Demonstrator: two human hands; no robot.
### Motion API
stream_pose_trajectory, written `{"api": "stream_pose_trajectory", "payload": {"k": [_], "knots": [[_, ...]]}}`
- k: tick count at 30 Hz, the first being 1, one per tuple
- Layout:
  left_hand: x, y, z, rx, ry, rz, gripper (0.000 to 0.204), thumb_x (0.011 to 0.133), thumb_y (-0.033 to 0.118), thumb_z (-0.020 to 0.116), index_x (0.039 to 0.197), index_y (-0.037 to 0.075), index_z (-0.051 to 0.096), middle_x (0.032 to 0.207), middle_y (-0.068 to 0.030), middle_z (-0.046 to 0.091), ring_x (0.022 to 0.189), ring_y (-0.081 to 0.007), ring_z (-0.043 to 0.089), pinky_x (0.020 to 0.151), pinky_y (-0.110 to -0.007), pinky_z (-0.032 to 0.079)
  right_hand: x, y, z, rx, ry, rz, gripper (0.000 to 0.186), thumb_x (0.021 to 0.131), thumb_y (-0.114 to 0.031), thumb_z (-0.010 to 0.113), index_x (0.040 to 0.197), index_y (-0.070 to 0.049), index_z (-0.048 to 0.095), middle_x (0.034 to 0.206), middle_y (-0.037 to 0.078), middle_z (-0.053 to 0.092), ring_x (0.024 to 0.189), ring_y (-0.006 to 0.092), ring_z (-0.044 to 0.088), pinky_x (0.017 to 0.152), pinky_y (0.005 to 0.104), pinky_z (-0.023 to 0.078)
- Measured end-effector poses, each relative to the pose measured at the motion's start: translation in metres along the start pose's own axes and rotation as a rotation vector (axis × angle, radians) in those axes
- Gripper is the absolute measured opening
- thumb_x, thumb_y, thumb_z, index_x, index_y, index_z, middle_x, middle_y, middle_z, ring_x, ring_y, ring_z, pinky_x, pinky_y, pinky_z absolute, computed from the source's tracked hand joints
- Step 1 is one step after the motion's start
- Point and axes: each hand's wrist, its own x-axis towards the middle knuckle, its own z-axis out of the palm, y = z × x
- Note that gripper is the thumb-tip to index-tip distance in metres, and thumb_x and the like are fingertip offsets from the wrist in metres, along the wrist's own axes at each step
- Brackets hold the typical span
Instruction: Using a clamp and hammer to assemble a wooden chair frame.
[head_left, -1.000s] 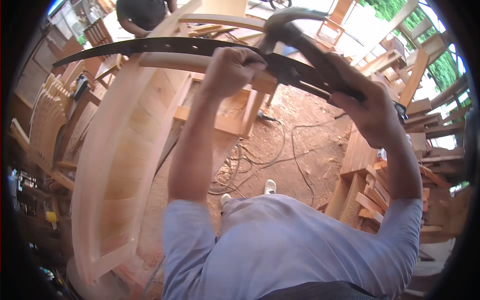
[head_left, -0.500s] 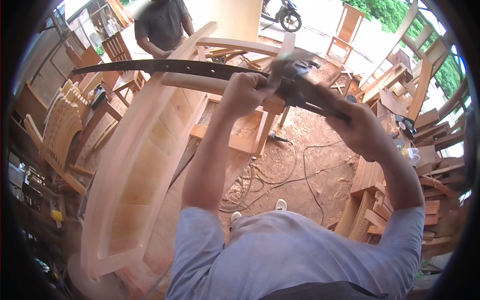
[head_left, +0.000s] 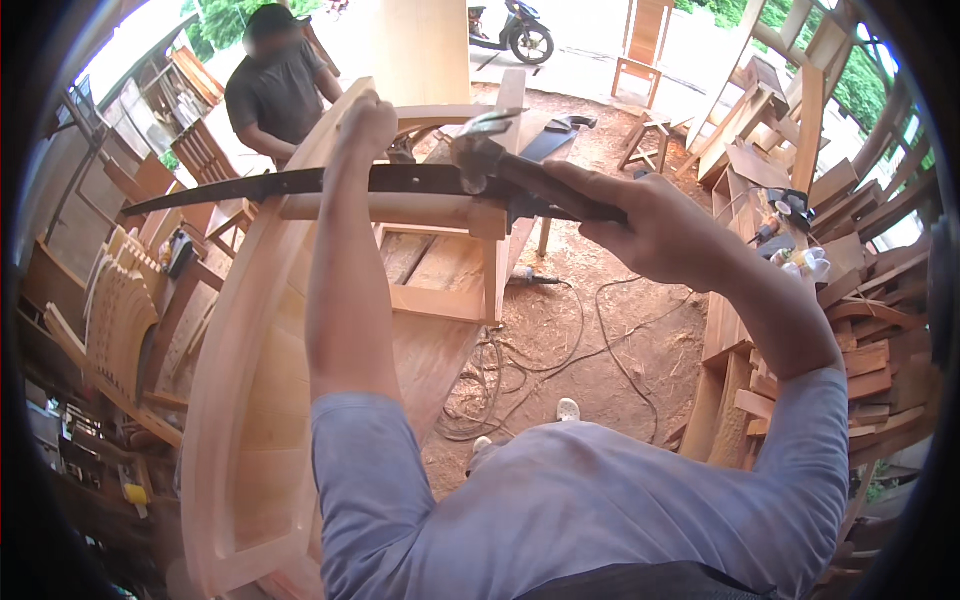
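My right hand (head_left: 660, 225) is wrapped round the dark handle of a claw hammer (head_left: 483, 150). The hammer's metal head hovers over a long dark metal bar clamp (head_left: 420, 179) with holes along it. This clamp crosses a large pale wooden frame (head_left: 225, 400), which has an inset panel and a curved rail. A wooden block (head_left: 488, 221) sits at the clamp's right end, below the hammer head. My left hand (head_left: 368, 122) is closed at the frame's far upper corner, its fingers partly hidden; my left forearm passes over the clamp.
Another person (head_left: 280, 90) stands at the far left beside the frame. Cables (head_left: 500, 370) coil on the dusty floor near a power tool (head_left: 535, 277). Stacked wood pieces (head_left: 865, 360) line the right side. A dark-handled flat tool (head_left: 555, 138) lies beyond the clamp.
My left hand has moved from the clamp's right end up and left to the frame's corner. The hammer in my right hand has swung left. The view has shifted slightly.
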Motion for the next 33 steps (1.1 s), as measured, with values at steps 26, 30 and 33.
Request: {"api": "stream_pose_trajectory", "payload": {"k": [26, 30, 33], "knots": [[-0.020, 0.015, 0.008, 0.161, -0.128, 0.022, 0.041, 0.080, 0.026, 0.086, 0.102, -0.005, 0.071, 0.094, -0.0171, 0.079, 0.091, -0.0298, 0.077, 0.085, -0.042, 0.059, -0.002, 0.000, -0.004, -0.072, 0.060, -0.047, 0.064, 0.100, -0.008, 0.070, 0.161, -0.015, 0.049, 0.121, 0.007, 0.076, 0.096, 0.0153, 0.072, 0.092, 0.0331, 0.057], [-0.025, 0.023, -0.002, 0.118, -0.202, -0.022, 0.041, 0.080, 0.027, 0.086, 0.110, 0.001, 0.074, 0.108, -0.0176, 0.080, 0.108, -0.0334, 0.076, 0.094, -0.046, 0.058, -0.007, -0.005, -0.015, 0.191, 0.358, -0.111, 0.058, 0.102, -0.012, 0.067, 0.158, -0.007, 0.051, 0.105, 0.007, 0.074, 0.082, 0.0111, 0.064, 0.076, 0.0288, 0.055], [-0.026, 0.026, -0.005, 0.041, -0.256, -0.037, 0.041, 0.079, 0.027, 0.088, 0.108, 0.001, 0.075, 0.107, -0.0170, 0.080, 0.106, -0.0328, 0.076, 0.094, -0.046, 0.059, -0.006, -0.001, -0.012, 0.379, 0.622, -0.322, 0.057, 0.104, -0.014, 0.065, 0.158, -0.003, 0.049, 0.116, 0.010, 0.075, 0.079, 0.0117, 0.063, 0.071, 0.0311, 0.053]]}}
